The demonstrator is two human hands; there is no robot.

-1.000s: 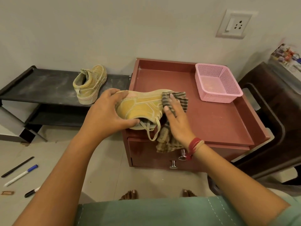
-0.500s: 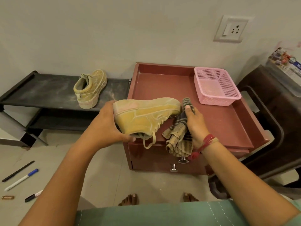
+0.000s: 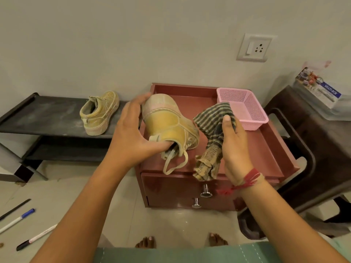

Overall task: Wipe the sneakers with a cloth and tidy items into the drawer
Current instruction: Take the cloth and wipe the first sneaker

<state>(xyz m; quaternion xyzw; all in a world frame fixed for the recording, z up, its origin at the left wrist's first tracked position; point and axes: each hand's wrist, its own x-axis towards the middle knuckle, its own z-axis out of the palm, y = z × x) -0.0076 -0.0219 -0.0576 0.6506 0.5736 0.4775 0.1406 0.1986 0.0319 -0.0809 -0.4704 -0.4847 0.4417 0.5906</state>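
The left hand (image 3: 133, 133) held the sneaker (image 3: 167, 120) up over the left part of the red cabinet (image 3: 266, 149), its thumb hooked into the shoe's opening and its fingers spread almost straight along the sole side. The heel pointed toward the person, and a loose lace looped down over the cabinet's front edge. Just right of the shoe, over the middle of the cabinet top, the right hand (image 3: 235, 147) gripped the striped cloth (image 3: 212, 130), with the thumb pressed flat on the fabric and the fingers wrapped behind it. The cloth's crumpled lower end hung to the cabinet's front lip. The cloth's edge lay very close to the sneaker's toe, though whether the two touched could not be made out from this angle. A red thread band circled the right wrist. A pink basket (image 3: 247, 109) sat at the cabinet's back right corner. On the cabinet's front, the drawer (image 3: 171, 186) was closed, and two chrome knobs (image 3: 206, 190) stood out below the cloth. The second sneaker (image 3: 99, 112) stood upright on a black rack (image 3: 47, 114) to the left of the cabinet. Several pens (image 3: 18, 219) lay on the floor farther left and nearer the person.
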